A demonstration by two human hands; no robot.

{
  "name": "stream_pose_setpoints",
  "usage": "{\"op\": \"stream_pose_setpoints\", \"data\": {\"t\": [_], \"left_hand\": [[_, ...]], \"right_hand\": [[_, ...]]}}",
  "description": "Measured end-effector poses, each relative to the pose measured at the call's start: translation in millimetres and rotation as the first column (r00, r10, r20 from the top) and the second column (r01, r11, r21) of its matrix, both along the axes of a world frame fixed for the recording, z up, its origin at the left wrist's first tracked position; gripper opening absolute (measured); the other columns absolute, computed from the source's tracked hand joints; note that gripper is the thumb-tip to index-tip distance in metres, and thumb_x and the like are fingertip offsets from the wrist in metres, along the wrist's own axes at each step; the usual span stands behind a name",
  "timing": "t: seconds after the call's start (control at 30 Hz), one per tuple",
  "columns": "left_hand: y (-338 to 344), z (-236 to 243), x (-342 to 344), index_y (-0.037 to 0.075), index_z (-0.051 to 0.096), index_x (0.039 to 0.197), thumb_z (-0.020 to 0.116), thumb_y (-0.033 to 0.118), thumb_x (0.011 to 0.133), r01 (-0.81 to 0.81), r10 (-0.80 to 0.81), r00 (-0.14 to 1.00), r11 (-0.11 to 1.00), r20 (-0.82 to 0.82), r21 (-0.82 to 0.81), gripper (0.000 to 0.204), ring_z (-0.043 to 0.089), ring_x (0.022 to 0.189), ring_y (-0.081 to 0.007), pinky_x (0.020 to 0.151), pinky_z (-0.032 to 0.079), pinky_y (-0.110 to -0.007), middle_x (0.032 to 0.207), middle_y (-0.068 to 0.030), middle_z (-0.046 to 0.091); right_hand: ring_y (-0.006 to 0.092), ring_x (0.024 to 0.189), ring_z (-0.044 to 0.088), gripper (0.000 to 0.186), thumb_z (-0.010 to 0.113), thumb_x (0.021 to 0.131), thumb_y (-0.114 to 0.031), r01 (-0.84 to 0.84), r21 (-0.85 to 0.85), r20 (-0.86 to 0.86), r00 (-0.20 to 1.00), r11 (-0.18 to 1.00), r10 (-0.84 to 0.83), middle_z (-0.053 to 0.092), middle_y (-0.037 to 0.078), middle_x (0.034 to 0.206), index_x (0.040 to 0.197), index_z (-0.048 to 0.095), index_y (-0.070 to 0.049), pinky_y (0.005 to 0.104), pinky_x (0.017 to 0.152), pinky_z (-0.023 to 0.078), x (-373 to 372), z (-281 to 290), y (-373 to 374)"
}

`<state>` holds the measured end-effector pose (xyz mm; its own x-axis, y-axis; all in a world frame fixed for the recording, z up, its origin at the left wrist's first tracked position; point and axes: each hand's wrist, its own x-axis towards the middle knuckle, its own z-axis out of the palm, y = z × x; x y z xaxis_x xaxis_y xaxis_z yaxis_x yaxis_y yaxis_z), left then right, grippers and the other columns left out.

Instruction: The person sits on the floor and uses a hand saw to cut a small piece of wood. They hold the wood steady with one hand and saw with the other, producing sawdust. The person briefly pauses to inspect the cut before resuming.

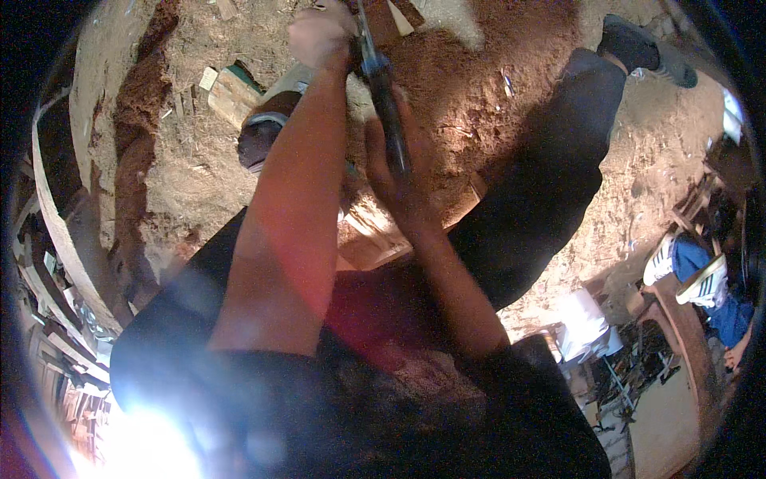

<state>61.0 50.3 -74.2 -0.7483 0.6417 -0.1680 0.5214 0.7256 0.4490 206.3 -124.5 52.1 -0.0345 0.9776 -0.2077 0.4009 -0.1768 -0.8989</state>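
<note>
At the top of the view, between the outstretched legs, a slim tool (388,112) slants upward, its smooth, rounded dark handle giving way to a narrow, greyish metal-looking shaft that runs out past the upper edge. The right hand (415,180) grasps that handle, which lies lengthwise along the palm with the thumb beside it. Just beside the shaft, the left hand (321,38) is blurred and compact, its fingers seemingly curled; whether they grasp anything cannot be told.

Beneath, the ground (471,120) is coarse and crumbly, reddish brown in shadow and sandy where light strikes it, flecked with small chips. A pale, blocky wood offcut (234,97) with straight edges lies left of the left forearm, near a dark shoe (263,140) with a grey band. Another light piece of wood (373,227) sits between the legs, below the hands.

Along the left rim bends a long, pale plank (60,199) above rough, splintery strips (64,335). At lower right are a tangle of thin, dark implements (634,375), a bright white object (585,323) and a smooth, curved brown board (690,351). Beyond it show another person's striped white shoes (706,283) and blue trousers (730,319).
</note>
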Motion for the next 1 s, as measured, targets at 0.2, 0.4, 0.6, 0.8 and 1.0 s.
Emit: {"op": "stream_pose_setpoints", "data": {"t": [0.2, 0.4, 0.6, 0.8, 1.0], "left_hand": [[3, 21, -2, -0.007, 0.075, 0.089, 0.056, 0.053, 0.091, -0.023, 0.023, 1.000, 0.999, -0.004, -0.033, 0.063, 0.075, 0.089, -0.0439, 0.084, 0.060, -0.052, 0.092, -0.0309, 0.073], [0, 19, 2, -0.010, 0.076, 0.094, 0.055, 0.048, 0.088, 0.026, -0.024, 0.996, 0.999, 0.086, -0.026, 0.062, 0.075, 0.091, -0.0454, 0.084, 0.059, -0.053, 0.096, -0.0331, 0.073], [8, 1, -1, -0.009, 0.076, 0.090, 0.059, 0.049, 0.085, -0.069, 0.073, 0.992, 0.997, -0.101, 0.042, 0.061, 0.075, 0.080, -0.0458, 0.076, 0.061, -0.052, 0.087, -0.0292, 0.074], [4, 10, -5, -0.008, 0.074, 0.079, 0.062, 0.050, 0.085, -0.064, 0.065, 0.988, 0.998, -0.142, 0.012, 0.059, 0.075, 0.079, -0.0454, 0.073, 0.062, -0.050, 0.083, -0.0280, 0.074], [1, 31, -5, -0.011, 0.073, 0.085, 0.061, 0.048, 0.087, -0.024, 0.019, 0.995, 0.999, -0.100, -0.046, 0.060, 0.076, 0.081, -0.0432, 0.076, 0.062, -0.050, 0.085, -0.0275, 0.074]], "right_hand": [[0.0397, 0.109, 0.068, 0.046, 0.061, 0.103, -0.023, -0.065, 0.113, 0.126, 0.991, 0.992, 0.050, 0.067, 0.028, 0.119, 0.139, 0.054, 0.006, 0.0446, 0.092, 0.052, 19, -7, -52], [0.0398, 0.118, 0.065, 0.049, 0.058, 0.103, -0.019, -0.115, -0.013, -0.118, 0.987, 0.993, 0.113, 0.064, 0.026, 0.130, 0.145, 0.048, 0.004, 0.0459, 0.102, 0.050, 11, -6, 21], [0.0360, 0.098, 0.070, 0.047, 0.061, 0.101, -0.011, 0.028, 0.045, 0.013, 0.999, 0.999, -0.029, 0.069, 0.025, 0.116, 0.144, 0.050, 0.003, 0.0448, 0.086, 0.054, 13, -6, -72], [0.0352, 0.119, 0.065, 0.053, 0.060, 0.101, -0.009, -0.160, 0.048, -0.171, 0.971, 0.986, 0.166, 0.064, 0.026, 0.131, 0.150, 0.044, 0.002, 0.0416, 0.100, 0.051, 9, -23, 16], [0.0339, 0.122, 0.063, 0.050, 0.061, 0.101, -0.011, 0.003, 0.100, -0.091, 0.996, 0.995, 0.006, 0.063, 0.025, 0.132, 0.147, 0.048, 0.003, 0.0394, 0.101, 0.051, 18, 20, -60]]}}
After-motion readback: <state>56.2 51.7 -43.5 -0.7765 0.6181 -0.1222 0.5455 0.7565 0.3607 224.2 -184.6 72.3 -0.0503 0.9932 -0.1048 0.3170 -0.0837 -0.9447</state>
